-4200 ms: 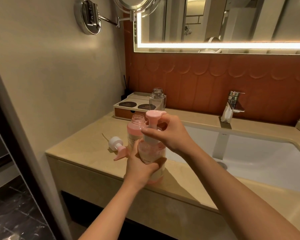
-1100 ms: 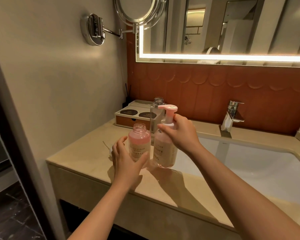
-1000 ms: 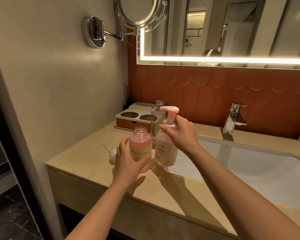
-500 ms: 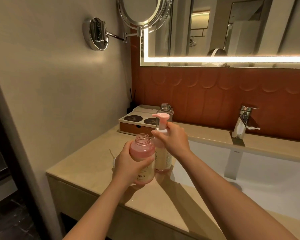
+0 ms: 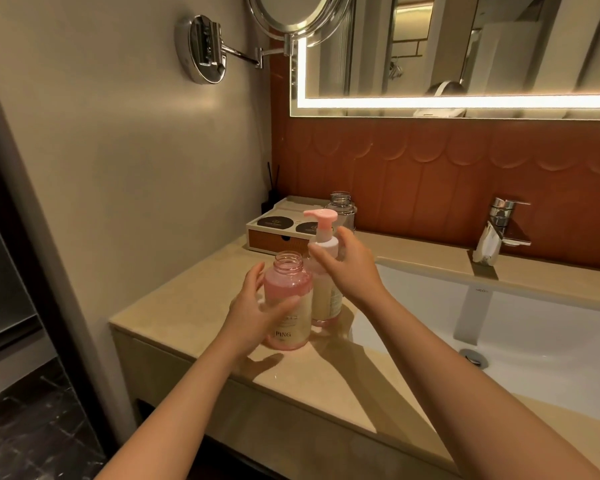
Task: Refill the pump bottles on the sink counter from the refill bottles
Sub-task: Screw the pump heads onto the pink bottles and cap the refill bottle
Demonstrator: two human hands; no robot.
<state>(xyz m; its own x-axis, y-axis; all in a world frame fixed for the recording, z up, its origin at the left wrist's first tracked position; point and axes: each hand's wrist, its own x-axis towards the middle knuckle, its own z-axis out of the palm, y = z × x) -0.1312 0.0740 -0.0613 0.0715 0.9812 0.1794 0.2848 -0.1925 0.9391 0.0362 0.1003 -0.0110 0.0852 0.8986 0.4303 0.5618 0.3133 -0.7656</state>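
An open pink bottle (image 5: 288, 299) without a cap, full of pink liquid, stands on the beige counter (image 5: 194, 296) near its front left. My left hand (image 5: 253, 317) is wrapped around its left side and label. Just behind it to the right stands a pale bottle with a pink pump (image 5: 321, 237) fitted. My right hand (image 5: 352, 268) sits at that bottle's shoulder with thumb and fingers spread loosely around it. A clear bottle (image 5: 342, 207) with no cap stands farther back.
A wooden amenity box (image 5: 274, 235) sits at the back left against the wall, with reed sticks (image 5: 272, 178) behind it. The white sink basin (image 5: 534, 327) and chrome faucet (image 5: 499, 233) lie to the right. A swing-arm mirror (image 5: 291, 15) hangs overhead.
My left hand took hold of the open pink bottle and drew it toward me. My right hand set the pump bottle down and loosened its grip on the neck.
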